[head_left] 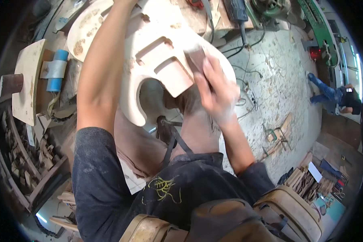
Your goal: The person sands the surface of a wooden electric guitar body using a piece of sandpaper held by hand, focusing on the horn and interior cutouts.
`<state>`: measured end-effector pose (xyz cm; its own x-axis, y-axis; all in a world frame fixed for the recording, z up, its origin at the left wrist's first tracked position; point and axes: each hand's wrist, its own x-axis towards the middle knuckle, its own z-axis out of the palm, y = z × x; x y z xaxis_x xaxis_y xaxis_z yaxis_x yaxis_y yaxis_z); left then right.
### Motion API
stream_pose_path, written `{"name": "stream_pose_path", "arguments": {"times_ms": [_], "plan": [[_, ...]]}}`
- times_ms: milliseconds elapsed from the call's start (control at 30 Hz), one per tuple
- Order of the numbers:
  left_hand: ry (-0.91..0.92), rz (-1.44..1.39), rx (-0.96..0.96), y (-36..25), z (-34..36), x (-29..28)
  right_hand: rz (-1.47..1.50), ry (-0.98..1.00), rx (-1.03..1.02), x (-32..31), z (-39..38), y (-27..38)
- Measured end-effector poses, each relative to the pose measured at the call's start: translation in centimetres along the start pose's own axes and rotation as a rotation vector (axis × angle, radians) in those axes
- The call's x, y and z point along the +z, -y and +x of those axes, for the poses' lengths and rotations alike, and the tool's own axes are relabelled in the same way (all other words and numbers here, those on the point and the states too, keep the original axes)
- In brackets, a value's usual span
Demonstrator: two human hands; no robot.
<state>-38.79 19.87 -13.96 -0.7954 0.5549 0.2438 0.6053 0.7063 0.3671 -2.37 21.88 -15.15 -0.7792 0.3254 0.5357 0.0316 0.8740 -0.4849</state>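
Observation:
A pale wooden guitar body (181,34) lies in front of me above my lap, with routed pockets and a curved horn pointing toward me. My right hand (218,90), blurred by motion, grips a brown sanding block (195,59). The block rests on the body's face near its right edge, beside the pockets. My left forearm (103,56) reaches across the left part of the body and leaves the picture at the top edge, so my left hand is out of view.
On the left are a blue cylinder (57,71), a pale board (28,82) and a crate (48,177) of wood offcuts. A corded power tool (236,12) lies beyond the body. Cables and clamps (276,135) lie on the dusty floor (270,64); another person (339,97) is far right.

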Motion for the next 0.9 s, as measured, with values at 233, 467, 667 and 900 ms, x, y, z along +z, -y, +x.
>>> {"name": "stream_pose_path", "arguments": {"times_ms": [233, 467, 667, 900], "plan": [[-0.113, -0.005, 0.040, 0.1, 0.1, 1.3, -0.019, -0.146, -0.117, 0.6, 1.2, -0.6], [-0.071, -0.022, 0.018, 0.5, 0.7, 0.9, -0.035, -0.124, -0.111, 0.8, 1.7, -0.6], [-0.157, -0.014, 0.077, -0.2, -0.2, 0.3, 0.044, 0.046, 0.217, -2.9, -10.1, -1.0], [-0.025, 0.006, 0.020, 0.6, 0.5, 0.7, 0.472, -0.213, 0.542, -2.2, -7.0, 0.9]]}}
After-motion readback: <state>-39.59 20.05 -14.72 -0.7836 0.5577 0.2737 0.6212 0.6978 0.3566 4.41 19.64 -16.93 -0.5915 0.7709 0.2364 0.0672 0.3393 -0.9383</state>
